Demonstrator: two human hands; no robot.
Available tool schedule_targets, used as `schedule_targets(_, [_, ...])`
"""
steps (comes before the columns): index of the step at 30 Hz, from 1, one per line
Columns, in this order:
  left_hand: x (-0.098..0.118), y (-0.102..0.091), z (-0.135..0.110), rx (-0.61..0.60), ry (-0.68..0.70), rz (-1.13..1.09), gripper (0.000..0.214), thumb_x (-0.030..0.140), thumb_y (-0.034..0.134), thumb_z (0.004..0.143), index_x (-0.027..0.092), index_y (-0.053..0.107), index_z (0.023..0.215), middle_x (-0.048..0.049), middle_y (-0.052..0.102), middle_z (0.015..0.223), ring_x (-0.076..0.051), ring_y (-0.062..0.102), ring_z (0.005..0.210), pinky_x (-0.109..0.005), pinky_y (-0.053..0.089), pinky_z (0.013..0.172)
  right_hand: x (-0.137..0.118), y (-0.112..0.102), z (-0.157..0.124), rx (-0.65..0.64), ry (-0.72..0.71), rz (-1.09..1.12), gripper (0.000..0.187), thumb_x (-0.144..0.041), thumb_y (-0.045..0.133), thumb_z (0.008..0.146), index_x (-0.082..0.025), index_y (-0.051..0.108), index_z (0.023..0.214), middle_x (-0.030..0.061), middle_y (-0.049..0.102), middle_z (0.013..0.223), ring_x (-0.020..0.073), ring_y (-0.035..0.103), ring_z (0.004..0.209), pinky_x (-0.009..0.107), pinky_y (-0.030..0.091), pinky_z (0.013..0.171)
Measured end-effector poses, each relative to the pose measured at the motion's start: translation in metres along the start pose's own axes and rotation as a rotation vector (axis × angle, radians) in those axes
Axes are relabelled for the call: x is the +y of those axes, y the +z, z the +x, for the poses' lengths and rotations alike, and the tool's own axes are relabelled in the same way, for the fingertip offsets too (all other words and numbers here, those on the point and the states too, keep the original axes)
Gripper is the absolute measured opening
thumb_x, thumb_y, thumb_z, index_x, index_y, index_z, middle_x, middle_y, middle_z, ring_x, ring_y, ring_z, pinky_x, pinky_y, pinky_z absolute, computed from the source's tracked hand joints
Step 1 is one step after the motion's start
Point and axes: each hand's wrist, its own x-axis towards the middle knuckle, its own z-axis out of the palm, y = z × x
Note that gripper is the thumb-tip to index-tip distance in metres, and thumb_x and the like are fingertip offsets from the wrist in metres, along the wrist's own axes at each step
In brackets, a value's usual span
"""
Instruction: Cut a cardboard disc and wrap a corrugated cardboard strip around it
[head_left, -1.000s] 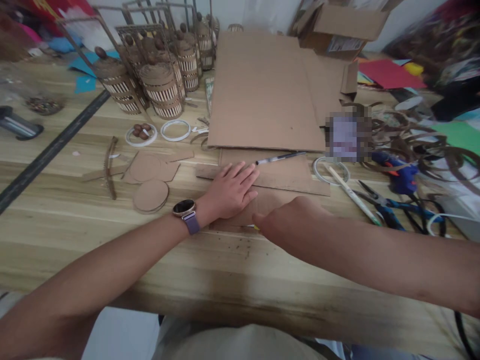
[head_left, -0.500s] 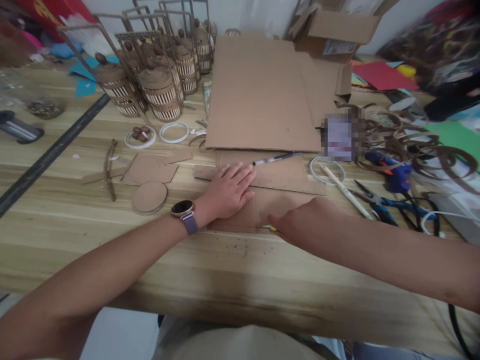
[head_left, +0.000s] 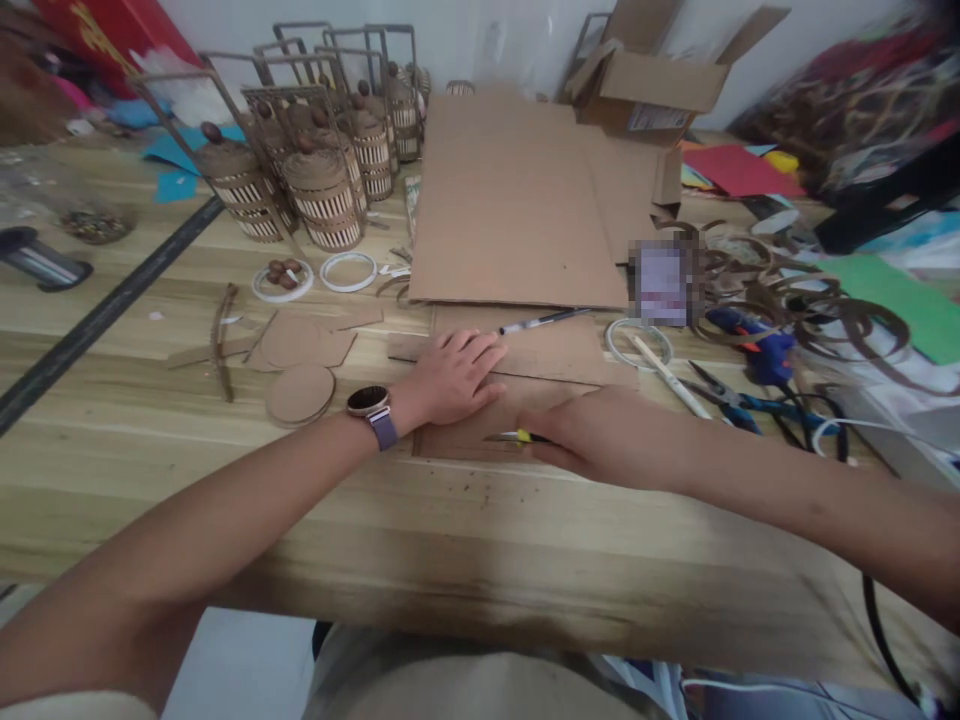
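My left hand (head_left: 459,378) lies flat with its fingers spread, pressing on a dark-edged cardboard strip (head_left: 551,367) and the cardboard piece (head_left: 457,436) beneath. In my right hand (head_left: 581,432) is a utility knife (head_left: 523,436); a bit of its yellow body and its thin blade show, pointing left over the cardboard near its front edge. Whether the blade touches the cardboard I cannot tell. Just beyond my left fingers lies a pen (head_left: 544,320). Cardboard discs (head_left: 300,394) lie left of my left wrist.
Behind the hands is a large cardboard sheet (head_left: 510,200). Several lantern-like bamboo cages (head_left: 324,200) stand at the back left. On the right lie pliers (head_left: 724,393), a blue glue gun (head_left: 757,345), a tape roll (head_left: 637,343) and curled brown strips (head_left: 847,310).
My right hand has moved slightly left and up with the knife, and more of the blade shows. My left hand stays on the cardboard. The view has shifted a little.
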Motion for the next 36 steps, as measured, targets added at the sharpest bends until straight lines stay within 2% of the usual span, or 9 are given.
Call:
schedule_targets(4, [-0.001,0.002,-0.001,-0.004,0.01,-0.01,0.059,0.051,0.042,0.101,0.01,0.05,0.142,-0.017,0.049,0.151,-0.033,0.043,0.136,-0.047,0.035,0.111,-0.023,-0.001,0.022,-0.028,-0.021,-0.075,0.026,-0.033,0.051,0.099,-0.024,0.069,0.116,0.0059,0.078,0.089,0.0226,0.07,0.069,0.027,0.028,0.051])
schedule_targets(7, [-0.002,0.003,0.0,-0.003,0.017,-0.018,0.059,0.052,0.041,0.101,0.01,0.05,0.142,-0.018,0.046,0.153,-0.033,0.041,0.14,-0.047,0.031,0.115,-0.026,-0.003,0.025,-0.037,-0.043,-0.083,0.026,-0.03,0.051,0.099,-0.024,0.07,0.116,0.0059,0.078,0.089,0.022,0.07,0.068,0.028,0.029,0.051])
schedule_targets(14, [-0.002,0.003,0.001,-0.005,0.01,-0.033,0.058,0.051,0.043,0.101,0.01,0.049,0.142,-0.0179,0.043,0.155,-0.031,0.038,0.143,-0.046,0.028,0.117,-0.029,0.0,0.027,-0.083,0.016,-0.176,0.027,-0.034,0.052,0.098,-0.024,0.072,0.113,0.0064,0.077,0.081,0.024,0.07,0.065,0.027,0.033,0.05])
schedule_targets(19, [0.0,0.002,0.001,-0.011,0.013,-0.032,0.058,0.05,0.042,0.101,0.011,0.048,0.145,-0.0164,0.041,0.157,-0.031,0.039,0.142,-0.046,0.029,0.116,-0.039,0.003,0.031,0.052,-0.024,-0.273,0.027,-0.012,0.052,0.091,-0.02,0.074,0.104,0.0087,0.076,0.077,0.0233,0.07,0.063,0.028,0.036,0.05])
schedule_targets(23, [0.0,0.001,0.001,-0.019,0.014,-0.039,0.059,0.05,0.041,0.102,0.011,0.046,0.146,-0.0161,0.041,0.157,-0.031,0.038,0.143,-0.047,0.03,0.115,-0.045,-0.003,0.03,0.018,-0.058,-0.37,0.04,0.004,0.047,0.081,-0.017,0.075,0.101,0.0114,0.077,0.082,0.0252,0.071,0.065,0.031,0.039,0.05])
schedule_targets(27, [0.0,0.0,0.002,-0.055,0.004,-0.043,0.06,0.05,0.041,0.102,0.012,0.043,0.149,-0.0147,0.039,0.158,-0.03,0.037,0.144,-0.047,0.028,0.117,-0.037,-0.001,0.021,-0.023,-0.011,-0.333,0.033,-0.002,0.052,0.084,-0.022,0.075,0.097,0.009,0.077,0.075,0.0276,0.071,0.062,0.033,0.038,0.046])
schedule_targets(30, [0.0,-0.001,0.002,-0.068,0.002,-0.04,0.059,0.05,0.04,0.102,0.013,0.043,0.149,-0.0139,0.039,0.158,-0.03,0.036,0.144,-0.046,0.027,0.117,-0.024,0.005,0.004,-0.047,0.058,-0.289,0.028,-0.011,0.055,0.089,-0.026,0.074,0.103,0.009,0.076,0.069,0.028,0.07,0.057,0.034,0.034,0.045])
schedule_targets(33, [0.0,-0.002,0.002,-0.073,0.004,-0.032,0.06,0.049,0.039,0.102,0.013,0.042,0.149,-0.0141,0.039,0.159,-0.03,0.035,0.145,-0.045,0.026,0.117,-0.008,0.011,-0.018,-0.052,0.117,-0.278,0.029,-0.012,0.052,0.092,-0.024,0.072,0.109,0.0096,0.075,0.068,0.0272,0.07,0.057,0.033,0.031,0.045])
schedule_targets(36, [-0.002,-0.002,0.002,-0.089,0.002,-0.017,0.06,0.05,0.039,0.102,0.013,0.042,0.149,-0.0142,0.037,0.159,-0.03,0.035,0.145,-0.045,0.026,0.117,0.017,0.015,-0.037,-0.102,0.115,-0.184,0.025,-0.023,0.05,0.096,-0.022,0.072,0.106,0.0079,0.075,0.07,0.0251,0.07,0.059,0.029,0.033,0.048])
